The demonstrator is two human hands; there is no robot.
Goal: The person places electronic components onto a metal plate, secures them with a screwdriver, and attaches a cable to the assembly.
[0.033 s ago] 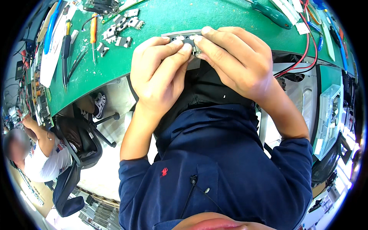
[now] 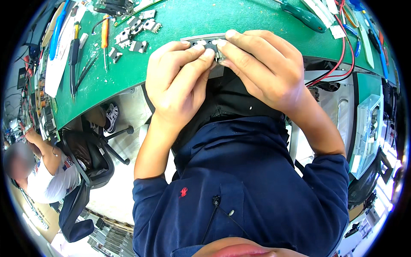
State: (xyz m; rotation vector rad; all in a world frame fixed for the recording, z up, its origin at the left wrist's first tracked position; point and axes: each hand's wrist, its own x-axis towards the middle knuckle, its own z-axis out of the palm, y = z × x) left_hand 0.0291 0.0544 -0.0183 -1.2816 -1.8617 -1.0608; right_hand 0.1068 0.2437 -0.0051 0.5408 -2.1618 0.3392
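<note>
Over the near edge of the green work mat (image 2: 192,19), both hands pinch a small dark electronic part with a long silvery metal bar (image 2: 203,37) along its far side. My left hand (image 2: 175,81) grips its left end between thumb and fingertips. Closed on the right end is my right hand (image 2: 272,64), its forefinger and thumb near the middle. Pale and metallic bits show between the fingertips, and the underside is hidden. To the left on the mat lie several loose grey-and-black components (image 2: 124,36) with metal legs.
An orange-handled screwdriver (image 2: 105,32), tweezers (image 2: 87,68) and a black pen-like tool (image 2: 73,60) lie left. A green-handled screwdriver (image 2: 304,18) and red and black cables (image 2: 342,55) are right. A clear plastic box (image 2: 368,132) stands lower right. Another person (image 2: 47,171) sits at left.
</note>
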